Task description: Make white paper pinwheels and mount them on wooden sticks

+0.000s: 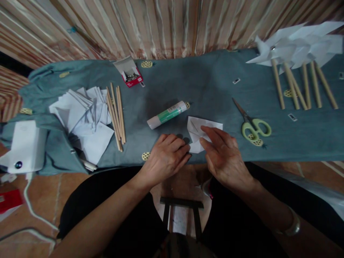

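A small white folded sheet of paper lies near the front edge of the cloth-covered table, its creased flaps partly raised. My left hand is closed, with its fingertips at the paper's lower left corner. My right hand lies over the right side of the sheet, thumb and forefinger apart and touching it. Just behind the paper is a green and white glue stick. To the right lie scissors with light green handles, their blades slightly apart.
Loose white paper sheets are piled at the left beside several wooden sticks. An opened small box holds metal pieces. Several paper pinwheels on sticks lie at the far right. A white device with a cable sits at the left edge.
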